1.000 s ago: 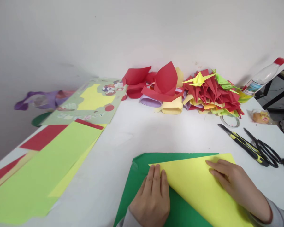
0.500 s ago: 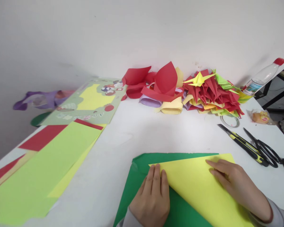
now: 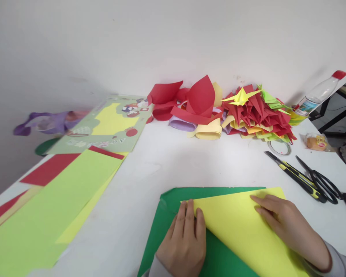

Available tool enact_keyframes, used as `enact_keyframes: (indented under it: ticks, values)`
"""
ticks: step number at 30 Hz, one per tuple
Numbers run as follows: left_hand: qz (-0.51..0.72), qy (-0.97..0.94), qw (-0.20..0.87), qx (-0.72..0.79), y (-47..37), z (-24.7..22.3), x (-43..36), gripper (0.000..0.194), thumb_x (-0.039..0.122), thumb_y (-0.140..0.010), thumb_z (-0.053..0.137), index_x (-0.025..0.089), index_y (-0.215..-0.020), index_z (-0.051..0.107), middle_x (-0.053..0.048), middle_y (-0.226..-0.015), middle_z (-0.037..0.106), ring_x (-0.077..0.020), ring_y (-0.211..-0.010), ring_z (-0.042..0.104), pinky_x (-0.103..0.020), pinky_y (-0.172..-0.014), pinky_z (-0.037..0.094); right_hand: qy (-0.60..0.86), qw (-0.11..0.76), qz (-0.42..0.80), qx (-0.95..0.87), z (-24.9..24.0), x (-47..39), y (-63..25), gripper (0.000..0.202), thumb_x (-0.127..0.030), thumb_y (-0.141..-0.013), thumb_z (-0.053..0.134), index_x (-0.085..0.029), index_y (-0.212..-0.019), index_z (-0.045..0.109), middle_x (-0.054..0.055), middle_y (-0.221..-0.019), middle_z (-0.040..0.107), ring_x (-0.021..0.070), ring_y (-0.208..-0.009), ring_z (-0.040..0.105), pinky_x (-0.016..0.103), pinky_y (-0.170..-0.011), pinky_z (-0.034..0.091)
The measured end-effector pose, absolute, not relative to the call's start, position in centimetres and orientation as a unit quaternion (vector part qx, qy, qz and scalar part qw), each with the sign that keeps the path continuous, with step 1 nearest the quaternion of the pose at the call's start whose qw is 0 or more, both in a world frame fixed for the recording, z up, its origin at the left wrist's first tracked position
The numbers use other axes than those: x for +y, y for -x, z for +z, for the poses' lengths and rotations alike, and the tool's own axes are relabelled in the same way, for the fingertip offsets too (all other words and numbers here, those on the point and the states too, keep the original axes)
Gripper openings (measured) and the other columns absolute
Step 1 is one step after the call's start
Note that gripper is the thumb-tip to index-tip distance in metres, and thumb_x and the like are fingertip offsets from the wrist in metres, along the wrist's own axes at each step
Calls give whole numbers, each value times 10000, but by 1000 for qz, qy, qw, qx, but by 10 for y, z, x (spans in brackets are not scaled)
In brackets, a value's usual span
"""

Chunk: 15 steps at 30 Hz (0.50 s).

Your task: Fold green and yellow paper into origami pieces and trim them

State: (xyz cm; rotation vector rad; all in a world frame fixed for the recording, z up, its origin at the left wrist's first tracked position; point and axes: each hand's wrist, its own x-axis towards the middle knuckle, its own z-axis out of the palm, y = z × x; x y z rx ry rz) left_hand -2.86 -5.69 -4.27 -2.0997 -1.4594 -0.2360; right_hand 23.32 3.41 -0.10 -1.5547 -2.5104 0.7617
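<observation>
On the white table (image 3: 144, 169), hardly anything has shifted — left hand (image 3: 183, 242) flat on the yellow paper (image 3: 233, 219) at its left corner, right hand (image 3: 291, 223) laid ungripping farther along — so it stays steady over the green sheet (image 3: 155, 238).

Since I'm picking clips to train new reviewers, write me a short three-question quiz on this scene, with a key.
1. Which hand has its fingertips at the left tip of the yellow sheet?
2. True or false: the yellow sheet lies underneath the green sheet.
3. What colour is the cap of the bottle? A: blue; B: red; C: green.

Key:
1. The left hand.
2. False; the yellow sheet lies on top.
3. B.
</observation>
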Motion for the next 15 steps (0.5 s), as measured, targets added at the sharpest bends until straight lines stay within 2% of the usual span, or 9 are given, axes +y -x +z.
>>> enact_keyframes:
  ticks: [6, 15]
  values:
    - [-91, 788, 283, -540, 30, -44, -57, 253, 52, -802, 476, 50, -991, 644, -261, -1059, 694, -366, -964, 678, -387, -735, 565, 509, 51, 254, -821, 0, 34, -233, 349, -273, -924, 417, -217, -1189, 637, 66, -1010, 682, 198, -884, 647, 314, -775, 506]
    - [-107, 786, 229, -565, 29, -41, -56, 279, 9, -792, 462, 30, -1020, 621, -293, -1112, 654, -405, -995, 650, -446, -762, 551, 516, 38, 241, -821, 7, 34, -225, 330, -209, -909, 451, -213, -1176, 645, 49, -846, 666, 187, -773, 637, 295, -702, 481]
